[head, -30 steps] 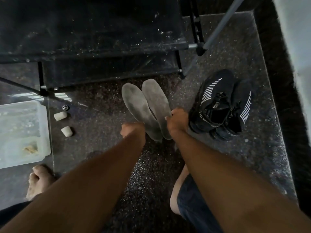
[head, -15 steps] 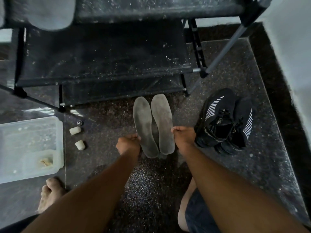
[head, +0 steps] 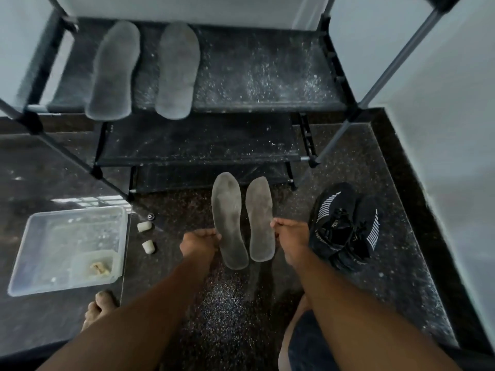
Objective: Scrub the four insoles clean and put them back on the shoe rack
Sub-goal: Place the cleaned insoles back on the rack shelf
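Nearest the camera, two bare forearms reach forward and a bare foot [head: 99, 309] rests on the floor at lower left. The left hand [head: 199, 243] pinches the edge of one grey insole [head: 229, 220], and the right hand [head: 290, 236] pinches the edge of the second grey insole [head: 259, 218]; both insoles stand side by side, toes pointing away, heels toward the person. Against half a second ago the hands keep the same grips, while the view has tilted up, so the top shelf now shows. To the right, just beside the right hand, sits a pair of black sneakers [head: 345, 228] with white stripes. To the left lie two small white cylinders [head: 146, 236] and a clear plastic tub [head: 69, 250]. Beyond the held insoles the speckled floor [head: 375, 199] is open up to the low tiers of the black shoe rack [head: 203, 140]. On its top shelf two more grey insoles [head: 144, 70] lie apart at the left end, heels overhanging the front edge, with bare dusty shelf to their right. A slanted grey rack pole [head: 383, 84] and a pale wall bound the right side.
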Motion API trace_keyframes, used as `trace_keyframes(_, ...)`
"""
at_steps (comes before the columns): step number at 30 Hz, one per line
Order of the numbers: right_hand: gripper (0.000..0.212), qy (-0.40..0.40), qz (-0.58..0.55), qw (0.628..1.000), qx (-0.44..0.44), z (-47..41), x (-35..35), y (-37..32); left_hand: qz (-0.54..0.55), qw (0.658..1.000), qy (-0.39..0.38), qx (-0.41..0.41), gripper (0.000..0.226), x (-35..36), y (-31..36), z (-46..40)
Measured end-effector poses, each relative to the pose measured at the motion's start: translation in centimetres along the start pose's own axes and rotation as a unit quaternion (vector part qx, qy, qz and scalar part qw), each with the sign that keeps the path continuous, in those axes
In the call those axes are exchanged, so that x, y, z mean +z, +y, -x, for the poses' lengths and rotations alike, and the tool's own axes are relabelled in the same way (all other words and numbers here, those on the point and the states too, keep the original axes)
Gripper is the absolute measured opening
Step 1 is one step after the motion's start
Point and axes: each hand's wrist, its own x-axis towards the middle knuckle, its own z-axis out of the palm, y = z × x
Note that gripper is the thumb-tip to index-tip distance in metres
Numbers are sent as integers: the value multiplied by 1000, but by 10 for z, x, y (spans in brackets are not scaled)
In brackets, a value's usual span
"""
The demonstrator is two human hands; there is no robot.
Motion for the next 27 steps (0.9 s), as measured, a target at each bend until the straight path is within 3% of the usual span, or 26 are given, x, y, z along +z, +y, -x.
trace_keyframes(7, 24, 18, -53, 996, 62, 16, -3, 13, 5, 1000, -12, -8, 19, -14, -12, -2)
trace_keyframes(12, 26, -15, -93, 991, 99, 28, -8, 7, 6, 1000, -23, 8, 20, -25, -6, 8)
trace_keyframes(18, 21, -42, -128, 990, 53, 48, -18, -36, 34, 996, -62, 55, 9, -40, 30, 39)
trace_keyframes(27, 24, -76, -159, 984, -8, 102, -45, -107, 48, 983, -91, 152, 13, -60, 95, 95)
